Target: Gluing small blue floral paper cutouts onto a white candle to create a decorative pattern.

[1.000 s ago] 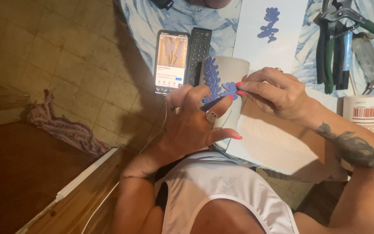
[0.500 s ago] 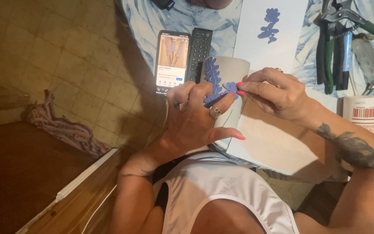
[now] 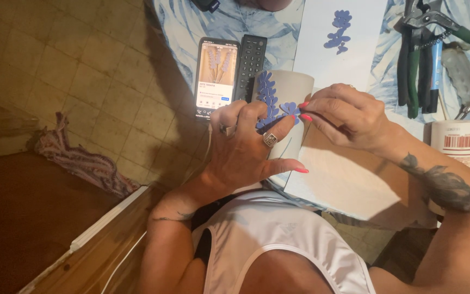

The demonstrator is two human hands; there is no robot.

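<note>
My left hand (image 3: 246, 147) wraps around a pale frosted cup (image 3: 292, 87) lying on its side, with rings on two fingers. Blue petal shapes (image 3: 267, 98) run in a sprig along the cup's wall. My right hand (image 3: 349, 117) pinches a small blue petal piece (image 3: 289, 108) with its fingertips and presses it against the cup beside the sprig. Both hands work over a white sheet (image 3: 344, 179) on the table.
A phone (image 3: 216, 76) with a lit screen and a black remote (image 3: 249, 65) lie left of the cup. A second blue sprig (image 3: 338, 30) sits on white paper. Pliers and tools (image 3: 422, 60) lie at the right, with a white container (image 3: 455, 141) below them.
Almost nothing has moved. My left fingers have shifted slightly on the cup while my right fingertips stay on the blue piece.
</note>
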